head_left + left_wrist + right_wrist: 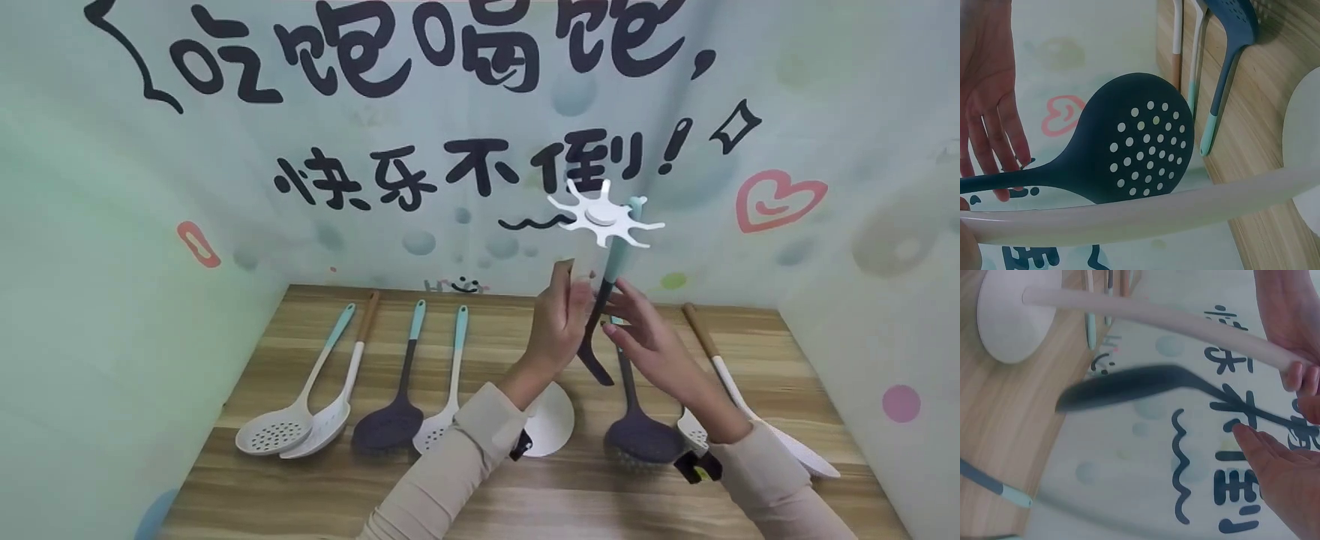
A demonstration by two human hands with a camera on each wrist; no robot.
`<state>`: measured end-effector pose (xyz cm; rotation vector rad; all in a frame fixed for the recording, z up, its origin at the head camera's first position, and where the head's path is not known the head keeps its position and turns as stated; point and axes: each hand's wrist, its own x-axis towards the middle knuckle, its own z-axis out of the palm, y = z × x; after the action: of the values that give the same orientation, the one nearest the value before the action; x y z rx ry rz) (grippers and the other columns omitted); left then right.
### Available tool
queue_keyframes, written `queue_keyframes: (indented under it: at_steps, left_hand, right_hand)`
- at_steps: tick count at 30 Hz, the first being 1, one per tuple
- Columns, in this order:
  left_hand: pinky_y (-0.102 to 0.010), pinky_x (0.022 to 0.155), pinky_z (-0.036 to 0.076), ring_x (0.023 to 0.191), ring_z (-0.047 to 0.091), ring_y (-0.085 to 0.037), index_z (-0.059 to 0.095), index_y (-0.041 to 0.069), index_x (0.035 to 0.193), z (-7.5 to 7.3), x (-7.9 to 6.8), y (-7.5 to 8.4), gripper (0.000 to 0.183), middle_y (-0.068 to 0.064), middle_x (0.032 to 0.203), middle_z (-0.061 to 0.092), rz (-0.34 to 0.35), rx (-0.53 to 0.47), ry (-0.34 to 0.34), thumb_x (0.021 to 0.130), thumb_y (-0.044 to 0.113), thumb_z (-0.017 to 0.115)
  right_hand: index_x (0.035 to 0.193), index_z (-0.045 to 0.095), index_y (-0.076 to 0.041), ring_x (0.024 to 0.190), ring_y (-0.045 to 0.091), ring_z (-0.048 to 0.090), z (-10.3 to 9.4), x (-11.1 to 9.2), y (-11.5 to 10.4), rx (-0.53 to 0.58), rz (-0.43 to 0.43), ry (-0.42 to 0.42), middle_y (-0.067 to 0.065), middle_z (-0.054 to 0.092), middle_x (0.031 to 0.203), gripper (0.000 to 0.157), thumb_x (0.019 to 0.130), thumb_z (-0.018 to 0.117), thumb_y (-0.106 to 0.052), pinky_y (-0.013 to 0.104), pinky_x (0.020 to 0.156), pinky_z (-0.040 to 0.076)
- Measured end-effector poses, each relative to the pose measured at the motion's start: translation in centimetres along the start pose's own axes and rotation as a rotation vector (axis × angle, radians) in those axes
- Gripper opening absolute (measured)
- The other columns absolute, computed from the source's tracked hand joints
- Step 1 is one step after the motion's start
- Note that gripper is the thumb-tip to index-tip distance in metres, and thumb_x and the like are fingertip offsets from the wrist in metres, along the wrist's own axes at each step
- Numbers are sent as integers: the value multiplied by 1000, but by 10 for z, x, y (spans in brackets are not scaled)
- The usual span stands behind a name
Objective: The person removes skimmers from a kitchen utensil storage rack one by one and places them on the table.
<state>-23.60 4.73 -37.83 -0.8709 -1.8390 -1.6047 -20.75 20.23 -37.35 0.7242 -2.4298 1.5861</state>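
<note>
My left hand (551, 322) grips the white pole of a utensil rack (601, 214), just below its star-shaped top of hooks. A dark slotted skimmer (1134, 140) with a teal handle is up at one hook arm, its perforated head pointing down beside the pole (1129, 222). In the head view the skimmer shows edge-on. My right hand (656, 341) is beside the skimmer's handle, fingers extended and not wrapped round it. The rack's round white base (1013, 320) stands low over the wooden table, partly covered by my left sleeve in the head view.
On the left of the wooden table (495, 502) lie a white skimmer (274, 431), a white wooden-handled utensil (322, 431), a dark utensil (388, 427) and another white skimmer (435, 431). To the right are a dark utensil (641, 435) and a white spatula (799, 450). A printed curtain hangs behind.
</note>
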Motion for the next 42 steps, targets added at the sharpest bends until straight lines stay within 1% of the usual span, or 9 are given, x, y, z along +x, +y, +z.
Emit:
queue_keyframes:
  at_steps: [3, 5, 6, 9, 12, 16, 19, 33, 42]
  left_hand:
    - [-18, 56, 40, 64, 49, -15, 40, -2, 109, 0, 0, 0, 49, -14, 72, 50, -1, -4, 6, 100, 44, 24]
    - [-18, 55, 38, 61, 45, -11, 41, -2, 108, 1, 1, 0, 50, -12, 68, 48, -2, 7, 19, 100, 44, 24]
    - [-18, 54, 37, 60, 44, -10, 41, -2, 107, 1, 0, 0, 50, -11, 67, 47, -2, 16, 25, 100, 44, 24]
    - [-18, 53, 33, 60, 39, -7, 42, -3, 106, 1, 0, -1, 52, -7, 65, 44, 1, 47, 44, 100, 44, 23]
    - [-18, 53, 32, 60, 39, -7, 43, -5, 105, 0, 0, -1, 53, -7, 65, 44, 9, 51, 46, 100, 44, 23]
    - [-18, 52, 32, 58, 39, -7, 43, -5, 105, 0, 0, -1, 52, -8, 65, 45, 16, 26, 41, 100, 43, 24]
    - [-17, 51, 33, 57, 40, -6, 42, -3, 106, 0, 0, 0, 50, -10, 65, 45, 12, 14, 37, 100, 43, 24]
    - [-19, 53, 35, 59, 41, -10, 42, -3, 108, -1, 1, 2, 54, -11, 68, 47, 10, 43, 38, 99, 46, 22]
    - [-19, 58, 40, 66, 45, -11, 40, -2, 114, -1, 0, 3, 55, -14, 81, 53, -26, 39, 4, 98, 48, 22]
  right_hand:
    - [139, 34, 2, 115, 22, 55, 5, 0, 3, 3, -27, 33, 22, 52, 130, 53, 90, 53, 4, 19, 91, 46]
    - [136, 37, 4, 111, 16, 57, 8, 0, 6, 25, -37, 39, 24, 53, 127, 49, 90, 53, 4, 19, 90, 47]
    - [135, 38, 5, 109, 14, 57, 9, 0, 7, 42, -40, 41, 26, 53, 125, 47, 90, 53, 5, 16, 89, 46]
    - [131, 41, 6, 106, 11, 58, 12, 0, 7, 80, -14, 54, 28, 54, 122, 44, 89, 53, 6, 17, 87, 47]
    - [128, 45, 6, 102, 8, 59, 14, 0, 4, 91, 34, 73, 27, 55, 119, 41, 88, 56, 6, 17, 85, 49]
    - [124, 47, 6, 98, 8, 60, 17, 1, 2, 106, 88, 89, 24, 58, 114, 38, 87, 57, 6, 19, 82, 51]
    - [122, 48, 8, 95, 8, 61, 18, 1, 1, 126, 99, 101, 24, 59, 111, 35, 87, 56, 7, 21, 80, 53]
    - [114, 52, 8, 91, 10, 64, 15, -2, -1, 129, 50, 130, 25, 61, 103, 28, 87, 57, 8, 22, 76, 54]
    - [112, 54, 6, 89, 10, 64, 6, -4, -2, 77, 42, 164, 22, 64, 99, 26, 87, 59, 5, 20, 76, 53]
